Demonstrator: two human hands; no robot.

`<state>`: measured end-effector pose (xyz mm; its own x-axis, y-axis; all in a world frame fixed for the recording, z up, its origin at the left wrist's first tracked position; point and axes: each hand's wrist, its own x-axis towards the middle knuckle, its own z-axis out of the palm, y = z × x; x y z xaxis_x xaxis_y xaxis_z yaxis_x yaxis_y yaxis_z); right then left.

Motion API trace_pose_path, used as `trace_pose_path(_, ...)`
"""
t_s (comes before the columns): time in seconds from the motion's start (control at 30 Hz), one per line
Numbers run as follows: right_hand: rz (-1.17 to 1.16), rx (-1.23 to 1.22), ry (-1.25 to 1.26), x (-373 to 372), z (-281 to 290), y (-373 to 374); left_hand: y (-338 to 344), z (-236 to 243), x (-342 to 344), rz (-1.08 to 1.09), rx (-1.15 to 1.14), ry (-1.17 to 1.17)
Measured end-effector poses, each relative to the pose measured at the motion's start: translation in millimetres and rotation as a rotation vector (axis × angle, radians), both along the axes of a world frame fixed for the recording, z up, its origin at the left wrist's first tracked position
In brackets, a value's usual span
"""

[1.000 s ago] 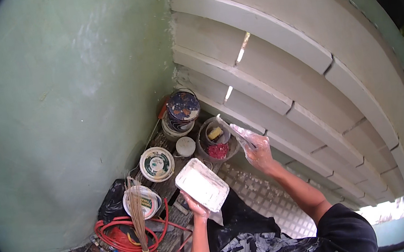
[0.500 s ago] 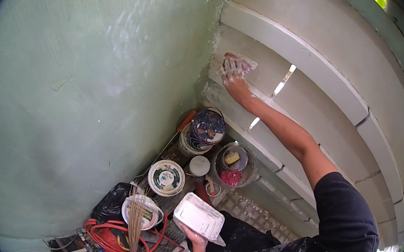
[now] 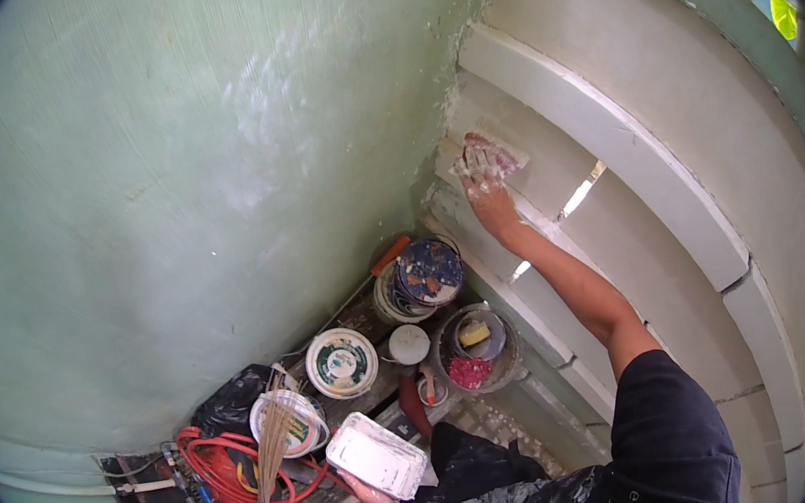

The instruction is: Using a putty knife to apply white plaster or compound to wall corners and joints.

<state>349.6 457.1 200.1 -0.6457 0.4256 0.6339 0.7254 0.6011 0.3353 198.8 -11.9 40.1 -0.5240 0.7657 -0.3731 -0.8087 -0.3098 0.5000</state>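
Note:
A white, paste-smeared rectangular tray point(image 3: 377, 456) rests in my left hand point(image 3: 367, 490), whose fingers grip it from below at the lower middle. My right hand point(image 3: 484, 181), coated in white paste, reaches up to the pale slatted wall point(image 3: 586, 108) near its corner with the green wall point(image 3: 143, 183). Its fingers press a flat pinkish, paste-smeared scraper point(image 3: 501, 149) against the recessed band between two slats, left of a narrow see-through gap.
Paint buckets point(image 3: 425, 271), lidded tubs point(image 3: 341, 363), a basin point(image 3: 473, 372) with a yellow sponge point(image 3: 476, 331), a bundle of sticks point(image 3: 276, 448), coiled red hose point(image 3: 212, 481) and a black bag point(image 3: 230, 403) crowd wooden boards along the green wall. Pale pipes point(image 3: 59, 485) run at lower left.
My right hand has risen from beside the basin to the upper slats, where it stays with the scraper against the surface. The tray sits slightly lower in view; the camera view has shifted.

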Motion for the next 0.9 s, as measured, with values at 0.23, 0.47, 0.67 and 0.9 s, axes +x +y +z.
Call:
trace_pose_path(0.23,-0.381,0.207,-0.121,20.2,-27.7,43.2,-2.7,19.7,5.5,-0.009,0.000,0.117)
trace_pose_path(0.47,-0.054,-0.379,0.236,0.5,17.1,-5.2,-13.3,27.5,10.0,0.041,0.061,0.112)
trace_pose_path(0.67,-0.107,-0.258,0.686,32.3,44.8,-72.0,-23.4,28.5,6.6,0.099,0.135,0.063)
trace_pose_path(0.9,-0.248,-0.123,1.434,27.5,11.1,-110.9,-18.8,35.3,-9.3,0.116,0.105,0.193)
